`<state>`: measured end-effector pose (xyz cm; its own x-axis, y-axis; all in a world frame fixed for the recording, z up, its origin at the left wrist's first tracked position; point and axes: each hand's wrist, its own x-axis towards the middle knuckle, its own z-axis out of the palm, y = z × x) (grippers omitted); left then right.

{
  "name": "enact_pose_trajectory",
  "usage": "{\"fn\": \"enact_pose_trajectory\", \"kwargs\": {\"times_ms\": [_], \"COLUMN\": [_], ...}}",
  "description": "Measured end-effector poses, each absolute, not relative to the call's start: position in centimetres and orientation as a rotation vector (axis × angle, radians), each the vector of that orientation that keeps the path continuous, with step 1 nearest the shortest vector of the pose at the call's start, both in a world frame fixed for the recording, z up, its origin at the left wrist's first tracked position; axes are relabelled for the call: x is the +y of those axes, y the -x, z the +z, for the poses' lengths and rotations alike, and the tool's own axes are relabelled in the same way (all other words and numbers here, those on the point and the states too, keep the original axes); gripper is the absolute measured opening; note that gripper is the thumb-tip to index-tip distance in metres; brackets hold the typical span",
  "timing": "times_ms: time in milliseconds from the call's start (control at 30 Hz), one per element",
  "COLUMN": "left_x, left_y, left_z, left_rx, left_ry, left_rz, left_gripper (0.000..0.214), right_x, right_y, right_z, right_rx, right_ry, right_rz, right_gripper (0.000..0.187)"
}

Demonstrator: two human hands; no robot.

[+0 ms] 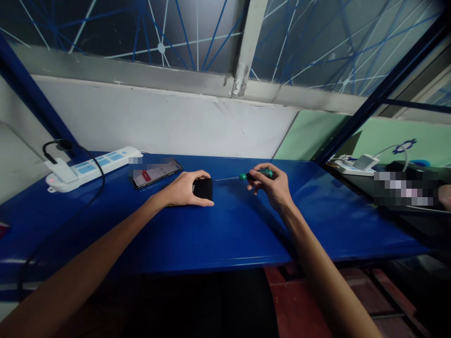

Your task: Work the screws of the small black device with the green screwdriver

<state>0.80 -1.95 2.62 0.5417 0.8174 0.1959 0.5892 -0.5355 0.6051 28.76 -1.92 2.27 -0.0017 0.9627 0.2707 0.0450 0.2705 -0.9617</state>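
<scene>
My left hand is closed around a small black box-like device on the blue table, thumb along its near side and fingers over the far side. Part of the device is hidden under the palm. In my right hand is a screwdriver with a green and black handle, pinched between thumb and fingers. Its thin shaft points left and the tip reaches the device's right-hand face; whether it sits in a screw I cannot tell. A tiny dark speck lies on the table just below the shaft.
A smartphone lies left of the device. Behind it stands a white power strip with a plugged-in adapter and a black cable trailing over the table. Blue frame posts rise at both sides. Another person's hand shows at the far right.
</scene>
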Motion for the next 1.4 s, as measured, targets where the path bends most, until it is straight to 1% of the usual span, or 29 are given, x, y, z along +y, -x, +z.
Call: {"fn": "enact_pose_trajectory", "kwargs": {"times_ms": [200,267,367,433,567,700,733,833,933,1000,1100,1167,1267,1333,1400], "left_x": [-1.6,-1.4,-1.1,-1.1,-1.3,-1.4,-1.4,-1.3,-1.3,-1.3,-1.3,-1.3,-1.2,-1.2,-1.2], "left_y": [-0.5,-0.4,-0.2,-0.2,-0.5,-0.6,-0.6,-0.5,-0.5,-0.5,-0.6,-0.6,-0.6,-0.5,-0.6], "left_z": [1.7,1.3,0.9,0.9,1.2,1.2,1.2,1.0,0.8,0.8,0.8,0.7,0.6,0.6,0.6], "left_rx": [1.156,1.178,1.225,1.226,1.203,1.186,1.174,1.140,1.133,1.131,1.125,1.123,1.120,1.117,1.117], "left_ry": [-2.388,-2.420,-2.464,-2.494,-2.528,-2.553,-2.556,-2.552,-2.545,-2.552,-2.580,-2.590,-2.591,-2.591,-2.593], "left_rz": [0.519,0.467,0.412,0.389,0.338,0.327,0.334,0.356,0.369,0.374,0.371,0.360,0.347,0.352,0.355], "left_gripper": [0.076,0.079,0.081,0.080,0.080,0.081,0.081,0.082,0.083,0.082,0.081,0.081,0.083,0.083,0.082], "right_x": [-1.1,-0.8,-0.9,-1.1,-1.4,-1.2,-1.1,-1.1,-1.1,-1.1,-0.9,-0.9,-0.9,-0.9,-0.9], "right_y": [-29.2,-29.6,-30.0,-30.0,-29.9,-30.0,-30.1,-30.3,-30.4,-30.4,-30.3,-30.3,-30.4,-30.5,-30.5], "right_z": [1.1,0.6,0.3,0.3,0.4,-0.1,-0.1,-0.1,0.1,0.2,0.1,0.1,0.2,0.4,0.4], "right_rx": [-1.504,-1.559,-1.584,-1.586,-1.604,-1.724,-1.752,-1.764,-1.733,-1.760,-1.828,-1.853,-1.812,-1.761,-1.743], "right_ry": [1.186,1.267,1.280,1.240,1.288,1.431,1.447,1.400,1.340,1.369,1.432,1.413,1.362,1.369,1.399], "right_rz": [0.903,1.007,1.164,1.178,1.031,0.817,0.790,0.876,1.035,0.986,0.784,0.740,0.877,0.999,1.030], "right_gripper": [0.044,0.047,0.039,0.037,0.038,0.050,0.050,0.041,0.043,0.042,0.050,0.051,0.044,0.046,0.046]}}
